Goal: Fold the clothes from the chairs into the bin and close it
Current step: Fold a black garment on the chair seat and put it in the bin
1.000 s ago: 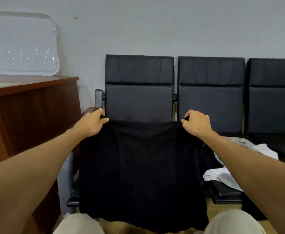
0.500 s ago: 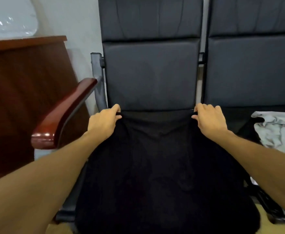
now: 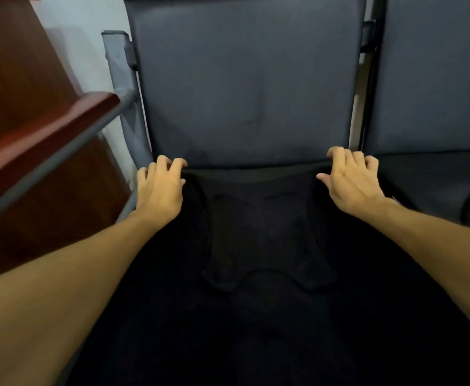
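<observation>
Black garment lies spread over the seat of the chair, its far edge pinched at each corner by the curled fingers of the left hand and right hand, so I judge it best drawn taut and level before folding.

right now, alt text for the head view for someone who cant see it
The left hand and right hand grip the top corners of a black garment laid flat over the seat of a dark padded chair, seen from above. A reddish wooden armrest stands at the left.
</observation>
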Motion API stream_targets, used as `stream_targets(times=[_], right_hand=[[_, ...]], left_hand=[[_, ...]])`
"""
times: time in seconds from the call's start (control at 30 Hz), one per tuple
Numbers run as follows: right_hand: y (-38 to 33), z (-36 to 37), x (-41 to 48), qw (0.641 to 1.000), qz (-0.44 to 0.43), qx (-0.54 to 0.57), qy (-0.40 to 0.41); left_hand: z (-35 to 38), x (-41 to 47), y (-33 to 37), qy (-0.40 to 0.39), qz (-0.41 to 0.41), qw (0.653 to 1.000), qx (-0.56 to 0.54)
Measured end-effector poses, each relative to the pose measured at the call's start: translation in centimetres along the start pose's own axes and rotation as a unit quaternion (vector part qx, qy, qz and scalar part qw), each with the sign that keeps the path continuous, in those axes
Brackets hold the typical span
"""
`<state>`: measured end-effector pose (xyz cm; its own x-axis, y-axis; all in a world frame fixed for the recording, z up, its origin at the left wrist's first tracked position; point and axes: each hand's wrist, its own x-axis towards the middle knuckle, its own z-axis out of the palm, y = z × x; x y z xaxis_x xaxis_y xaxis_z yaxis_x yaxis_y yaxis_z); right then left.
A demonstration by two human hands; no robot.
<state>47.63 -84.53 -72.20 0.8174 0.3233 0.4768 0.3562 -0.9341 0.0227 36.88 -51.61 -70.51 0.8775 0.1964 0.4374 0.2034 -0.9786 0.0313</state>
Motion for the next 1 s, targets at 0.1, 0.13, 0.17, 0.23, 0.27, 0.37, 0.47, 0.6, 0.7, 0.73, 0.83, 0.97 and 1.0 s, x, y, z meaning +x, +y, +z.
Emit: stream_targets(times=[0.1, 0.13, 0.17, 0.23, 0.27, 0.37, 0.47, 0.6, 0.7, 0.73, 0.83, 0.97, 1.0], right_hand=[[-0.1, -0.6, -1.6, 0.999, -0.009, 0.025, -0.038], [-0.2, -1.1, -2.3, 0.998, -0.011, 0.028, -0.048], [-0.4, -1.8, -3.2, 0.998, -0.014, 0.029, -0.061], [-0.8, -3.5, -5.1, 0.993, -0.021, 0.044, -0.104], [-1.0, -4.5, -6.0, 0.989, -0.024, 0.058, -0.133], [-2.0, -8.1, -9.3, 0.974, -0.056, 0.077, -0.207], [-3.1, -11.6, -12.2, 0.943, -0.096, 0.121, -0.296], [-4.6, -15.1, -16.3, 0.878, -0.159, 0.179, -0.415], [-5.4, -16.3, -18.8, 0.875, -0.195, 0.204, -0.393], [-5.4, -16.8, -19.1, 0.875, -0.202, 0.201, -0.392], [-5.0, -18.1, -19.8, 0.876, -0.191, 0.202, -0.395], [-3.8, -18.1, -21.0, 0.851, -0.215, 0.134, -0.461], [-3.6, -17.9, -21.3, 0.841, -0.224, 0.104, -0.482]], left_hand=[[0.1, -2.2, 0.8, -0.029, 0.012, 0.999, -0.042], [-0.4, -3.2, 1.0, -0.044, 0.02, 0.997, -0.056], [-1.1, -4.2, 1.2, -0.065, 0.026, 0.995, -0.071], [-3.0, -6.6, 1.7, -0.114, 0.035, 0.987, -0.104], [-4.1, -7.9, 2.1, -0.139, 0.042, 0.982, -0.12], [-7.8, -12.0, 3.1, -0.21, 0.084, 0.964, -0.142], [-10.9, -15.5, 4.0, -0.29, 0.118, 0.938, -0.146], [-13.2, -20.1, 5.6, -0.307, 0.105, 0.92, -0.221], [-13.6, -23.5, 6.0, -0.355, 0.122, 0.891, -0.255], [-13.8, -24.2, 5.9, -0.374, 0.144, 0.888, -0.228], [-14.2, -25.6, 5.6, -0.387, 0.188, 0.889, -0.154], [-13.7, -25.7, 5.4, -0.376, 0.238, 0.888, -0.12], [-13.5, -25.4, 5.3, -0.375, 0.245, 0.886, -0.12]])
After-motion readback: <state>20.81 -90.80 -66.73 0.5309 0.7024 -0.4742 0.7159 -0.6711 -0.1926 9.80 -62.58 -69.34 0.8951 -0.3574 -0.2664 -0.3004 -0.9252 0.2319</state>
